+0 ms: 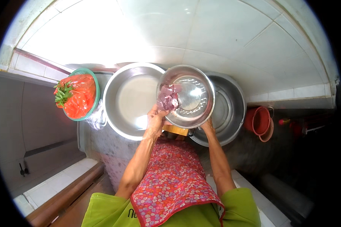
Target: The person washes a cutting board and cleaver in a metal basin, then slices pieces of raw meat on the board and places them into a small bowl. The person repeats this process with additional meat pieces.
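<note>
A shiny metal bowl [195, 109] is held up in front of me, between and partly over two large metal basins. Pieces of dark red raw meat [167, 97] lie against its left side. My left hand [155, 118] grips the bowl's lower left rim, with its fingers close to the meat. At the lower right rim my right hand [206, 125] holds the bowl from beneath, and its fingers are mostly hidden. To the left stands a basin [110, 89] with cloudy liquid in it. The grey basin [234, 113] on the right is partly covered by the bowl.
At the far left, a green basket [97, 92] holds an orange-red plastic bag [83, 92] and green leaves [63, 94]. A red bucket [258, 120] stands right of the basins. A yellowish wooden piece [175, 130] shows below the bowl. The tiled wall [223, 34] rises behind.
</note>
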Demonstrator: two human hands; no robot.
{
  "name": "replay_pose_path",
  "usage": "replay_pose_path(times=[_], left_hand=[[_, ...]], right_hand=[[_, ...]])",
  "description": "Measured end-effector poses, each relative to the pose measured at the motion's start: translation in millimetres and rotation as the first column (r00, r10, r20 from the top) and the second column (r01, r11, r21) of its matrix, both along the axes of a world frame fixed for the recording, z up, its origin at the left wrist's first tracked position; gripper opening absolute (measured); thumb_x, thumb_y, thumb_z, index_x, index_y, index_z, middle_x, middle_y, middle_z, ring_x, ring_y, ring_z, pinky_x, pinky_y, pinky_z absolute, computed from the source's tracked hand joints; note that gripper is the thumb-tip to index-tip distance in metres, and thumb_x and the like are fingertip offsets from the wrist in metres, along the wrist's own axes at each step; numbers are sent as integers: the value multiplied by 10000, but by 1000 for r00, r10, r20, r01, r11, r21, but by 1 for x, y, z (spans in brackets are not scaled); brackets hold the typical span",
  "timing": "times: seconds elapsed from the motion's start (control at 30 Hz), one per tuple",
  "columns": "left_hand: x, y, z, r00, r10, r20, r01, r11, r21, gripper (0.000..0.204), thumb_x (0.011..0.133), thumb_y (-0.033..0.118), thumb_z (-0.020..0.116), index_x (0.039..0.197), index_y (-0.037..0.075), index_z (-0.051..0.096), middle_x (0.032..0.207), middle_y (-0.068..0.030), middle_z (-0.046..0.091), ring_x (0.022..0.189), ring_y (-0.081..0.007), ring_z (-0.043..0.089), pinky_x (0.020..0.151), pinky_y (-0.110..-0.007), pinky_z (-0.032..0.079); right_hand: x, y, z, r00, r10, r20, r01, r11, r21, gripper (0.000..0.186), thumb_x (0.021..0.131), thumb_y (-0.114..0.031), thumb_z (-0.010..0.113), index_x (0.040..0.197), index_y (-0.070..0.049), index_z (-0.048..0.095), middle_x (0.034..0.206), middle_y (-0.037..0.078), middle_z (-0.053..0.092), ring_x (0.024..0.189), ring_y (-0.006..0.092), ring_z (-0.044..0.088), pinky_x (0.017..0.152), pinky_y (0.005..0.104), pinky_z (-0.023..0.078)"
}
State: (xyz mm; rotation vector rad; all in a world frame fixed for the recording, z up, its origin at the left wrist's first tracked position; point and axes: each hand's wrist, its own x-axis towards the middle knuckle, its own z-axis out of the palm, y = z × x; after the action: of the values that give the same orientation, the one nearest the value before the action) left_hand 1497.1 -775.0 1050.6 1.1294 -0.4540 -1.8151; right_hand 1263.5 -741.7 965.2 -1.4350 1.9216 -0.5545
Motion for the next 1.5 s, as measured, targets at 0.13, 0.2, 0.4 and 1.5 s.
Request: replay_pose_path(times=[0.13, 0.2, 0.4, 1.5], left_hand=[[5, -4, 0, 996, -38, 79, 40, 999, -15, 374, 807, -59, 508, 1170, 22, 537, 954, -100, 658, 697, -164, 661, 482, -260, 579], [11, -6, -2, 986, -77, 146, 79, 997, -7, 353, 808, -49, 512, 1151, 22, 550, 942, -111, 662, 718, -161, 664, 477, -247, 576], [18, -5, 9, 895, -140, 424, 153, 988, 4, 296, 764, -83, 490, 1037, -21, 588, 854, -111, 657, 630, -152, 635, 456, -259, 558], [-222, 153, 9, 840, -458, 291, 485, 874, -22, 274, 751, -113, 501, 994, -56, 616, 820, -104, 650, 617, -164, 618, 461, -281, 543]], right_hand=[[7, -2, 11, 995, -95, -24, 96, 995, 32, 418, 790, -289, 633, 1115, -33, 572, 1083, 250, 598, 1025, 435, 552, 859, 451, 448], [5, -2, 10, 990, -143, 3, 143, 990, 13, 413, 793, -278, 638, 1117, -30, 571, 1082, 249, 599, 1026, 435, 554, 869, 449, 445], [14, 3, 82, 815, -562, 142, 564, 709, -424, 348, 805, -111, 645, 1130, -3, 577, 964, 157, 645, 842, 281, 638, 735, 355, 501], [-113, 151, 121, 928, -188, -321, 172, 982, -78, 600, 751, -333, 703, 1226, -53, 467, 1126, 250, 459, 943, 429, 578, 749, 504, 494]])
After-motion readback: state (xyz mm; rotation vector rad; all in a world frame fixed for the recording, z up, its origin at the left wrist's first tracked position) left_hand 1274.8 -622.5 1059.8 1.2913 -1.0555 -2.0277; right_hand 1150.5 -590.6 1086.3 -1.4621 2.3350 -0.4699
